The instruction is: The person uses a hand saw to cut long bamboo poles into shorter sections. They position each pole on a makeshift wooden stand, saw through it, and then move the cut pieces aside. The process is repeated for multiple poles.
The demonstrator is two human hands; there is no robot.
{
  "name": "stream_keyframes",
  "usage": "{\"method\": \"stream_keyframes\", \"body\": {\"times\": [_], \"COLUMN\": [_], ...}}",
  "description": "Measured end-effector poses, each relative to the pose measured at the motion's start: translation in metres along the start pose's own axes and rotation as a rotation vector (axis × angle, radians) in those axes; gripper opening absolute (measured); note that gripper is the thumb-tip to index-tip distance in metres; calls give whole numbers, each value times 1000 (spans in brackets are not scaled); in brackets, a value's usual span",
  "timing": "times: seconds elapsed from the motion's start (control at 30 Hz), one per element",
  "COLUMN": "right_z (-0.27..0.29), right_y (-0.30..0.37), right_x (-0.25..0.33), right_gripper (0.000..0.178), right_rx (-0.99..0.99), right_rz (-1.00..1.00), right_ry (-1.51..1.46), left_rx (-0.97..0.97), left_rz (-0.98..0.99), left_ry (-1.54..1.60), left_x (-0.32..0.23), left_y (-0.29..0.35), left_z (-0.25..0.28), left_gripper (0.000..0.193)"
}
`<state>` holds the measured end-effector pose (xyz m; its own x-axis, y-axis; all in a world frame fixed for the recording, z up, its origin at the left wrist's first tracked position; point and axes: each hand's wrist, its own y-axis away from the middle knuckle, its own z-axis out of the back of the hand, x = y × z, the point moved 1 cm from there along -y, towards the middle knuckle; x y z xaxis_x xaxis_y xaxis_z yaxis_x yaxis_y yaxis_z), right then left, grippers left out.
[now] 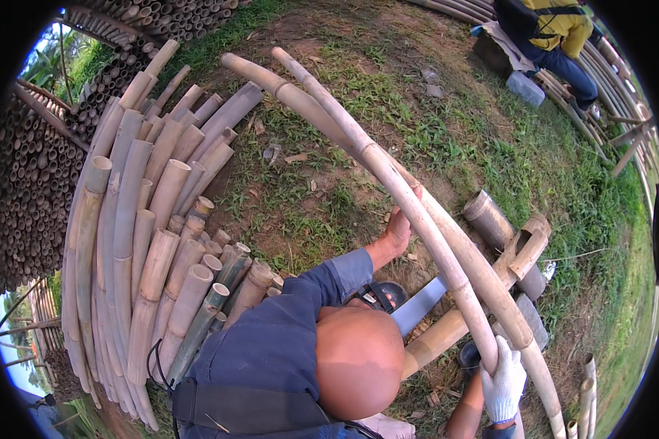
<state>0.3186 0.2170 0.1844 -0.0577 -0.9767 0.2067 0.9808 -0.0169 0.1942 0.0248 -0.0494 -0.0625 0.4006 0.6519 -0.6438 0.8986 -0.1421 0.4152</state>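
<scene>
Two long pale bamboo poles cross the view from upper left to lower right. My right hand (504,377), in a white knitted glove, is wrapped round the near end of the upper, slimmer bamboo pole (410,196). My bare left hand (398,228), below a blue cuff, grips at the middle of the poles, its fingers partly hidden behind them. The second, thicker bamboo pole (483,271) runs under the first one and on past my glove. Between my arms lies a flat metal blade (419,304); its handle is out of sight.
A thick bamboo length (441,338) lies under the poles, with a notched bamboo piece (531,245) and a dark bamboo stub (488,218) beyond. Cut bamboo is piled (154,249) at left, stacked bamboo behind it (33,197). A person in yellow (564,33) works at far right.
</scene>
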Motion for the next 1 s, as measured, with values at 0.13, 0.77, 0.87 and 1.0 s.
{"method": "stream_keyframes", "body": {"times": [0.13, 0.77, 0.87, 1.0], "right_z": [-5, -91, -91, -94], "right_y": [-70, -338, -345, -362], "right_x": [19, 176, 191, 201], "right_gripper": [82, 66, 70, 74], "right_rx": [2, -138, -113, -155], "right_rz": [119, 422, 439, 426], "right_ry": [10, -58, -88, -102], "left_rx": [9, -513, -475, -457], "left_rz": [16, -823, -796, -786], "left_ry": [-14, -733, -907, -896], "left_x": [-9, -148, -179, -192], "left_y": [-15, -1, -12, -46], "left_z": [32, 94, 100, 86], "left_gripper": [54, 69, 83, 93]}}
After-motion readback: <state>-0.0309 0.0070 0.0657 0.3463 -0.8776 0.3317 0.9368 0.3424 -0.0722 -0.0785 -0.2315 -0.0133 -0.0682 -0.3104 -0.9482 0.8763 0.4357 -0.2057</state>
